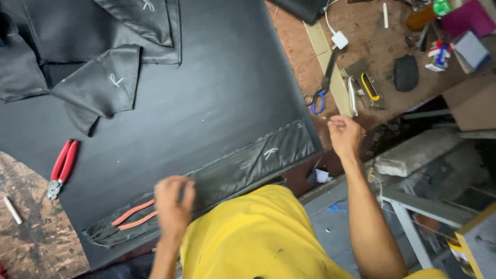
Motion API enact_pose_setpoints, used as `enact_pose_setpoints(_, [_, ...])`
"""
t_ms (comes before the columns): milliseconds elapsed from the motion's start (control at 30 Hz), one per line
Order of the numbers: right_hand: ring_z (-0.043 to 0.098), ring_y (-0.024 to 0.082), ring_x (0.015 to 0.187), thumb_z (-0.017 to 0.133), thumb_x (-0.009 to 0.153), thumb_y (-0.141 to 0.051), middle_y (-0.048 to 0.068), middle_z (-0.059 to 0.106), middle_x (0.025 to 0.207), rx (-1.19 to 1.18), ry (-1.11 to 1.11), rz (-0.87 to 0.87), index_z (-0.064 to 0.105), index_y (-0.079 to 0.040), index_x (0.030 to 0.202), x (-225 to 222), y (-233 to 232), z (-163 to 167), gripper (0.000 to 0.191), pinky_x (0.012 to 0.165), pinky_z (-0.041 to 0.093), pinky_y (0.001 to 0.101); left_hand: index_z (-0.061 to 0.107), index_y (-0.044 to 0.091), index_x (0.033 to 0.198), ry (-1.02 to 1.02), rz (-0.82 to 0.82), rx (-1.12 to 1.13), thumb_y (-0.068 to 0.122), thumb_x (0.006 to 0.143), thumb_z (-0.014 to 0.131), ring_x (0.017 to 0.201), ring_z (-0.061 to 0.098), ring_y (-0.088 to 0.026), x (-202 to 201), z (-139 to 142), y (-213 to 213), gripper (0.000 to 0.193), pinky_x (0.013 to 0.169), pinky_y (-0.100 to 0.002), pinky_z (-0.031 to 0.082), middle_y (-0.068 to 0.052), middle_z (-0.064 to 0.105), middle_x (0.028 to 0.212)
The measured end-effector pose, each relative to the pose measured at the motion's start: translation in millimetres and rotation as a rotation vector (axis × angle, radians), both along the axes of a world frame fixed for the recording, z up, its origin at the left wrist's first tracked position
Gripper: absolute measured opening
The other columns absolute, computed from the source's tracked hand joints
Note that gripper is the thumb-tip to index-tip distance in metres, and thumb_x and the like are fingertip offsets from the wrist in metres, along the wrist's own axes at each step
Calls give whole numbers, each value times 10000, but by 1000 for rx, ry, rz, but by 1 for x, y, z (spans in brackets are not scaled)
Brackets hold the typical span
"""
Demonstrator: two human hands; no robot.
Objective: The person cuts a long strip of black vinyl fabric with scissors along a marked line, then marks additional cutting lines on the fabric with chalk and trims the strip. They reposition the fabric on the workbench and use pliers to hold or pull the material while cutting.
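Seen from above, a wooden workbench (36, 243) is lying mostly under a large black sheet (206, 103) of smooth material. At the far left, a small white stick (12, 210) is resting on the bare wood, and just beside it red-handled pliers (62, 168) are lying on the sheet's edge. Above them, folded black fabric pieces (103, 85) with white chalk marks are sitting on the sheet.

Along the near edge, a narrow black strip (248, 163) (also chalk-marked) is lying on the sheet, running up toward the right. The left hand (173, 206) is pressing down on this strip, fingers curled; it is blurred, so I cannot tell whether it is gripping anything. Just left of it, 2 thin orange strips (133, 216) are lying on the strip's end.

The right hand (345, 135) is hovering just past the sheet's right corner, fingers drawn together in a loose fist; whether it is pinching something is unclear.

Farther right, blue-handled scissors (324, 85), a yellow utility knife (369, 87), a white charger (339, 39) and a dark pouch (406, 72) are lying on the bench.
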State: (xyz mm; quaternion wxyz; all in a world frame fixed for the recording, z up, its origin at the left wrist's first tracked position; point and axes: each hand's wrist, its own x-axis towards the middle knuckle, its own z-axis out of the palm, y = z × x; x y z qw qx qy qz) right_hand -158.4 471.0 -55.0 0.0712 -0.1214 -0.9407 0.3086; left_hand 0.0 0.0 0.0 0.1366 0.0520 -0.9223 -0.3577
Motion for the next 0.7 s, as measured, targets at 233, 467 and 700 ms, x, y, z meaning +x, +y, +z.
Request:
enact_pose_setpoints(233, [749, 231, 822, 848, 851, -107, 130, 767, 931, -141, 53, 147, 719, -1, 1010, -72, -24, 11, 231, 742, 598, 357, 690, 61, 968, -178, -152, 82, 45, 829, 759, 962, 615, -332, -27, 26, 123, 156, 840, -423, 502, -107, 663, 999])
enact_pose_setpoints(467, [749, 286, 807, 897, 803, -223, 108, 772, 873, -39, -143, -53, 722, -48, 919, -91, -41, 39, 273, 749, 573, 423, 696, 69, 1002, -130, -303, 133, 67, 854, 741, 971, 615, -332, -49, 18, 176, 154, 847, -437, 513, -117, 651, 1031])
enact_pose_setpoints(700, [732, 272, 733, 970, 660, -152, 66, 756, 784, 8, -33, -138, 655, -55, 922, -84, -38, 32, 421, 701, 565, 428, 700, 82, 1114, -55, -578, -78, 190, 890, 726, 1056, 586, -325, -107, -39, 238, 251, 924, -425, 501, -111, 636, 1207])
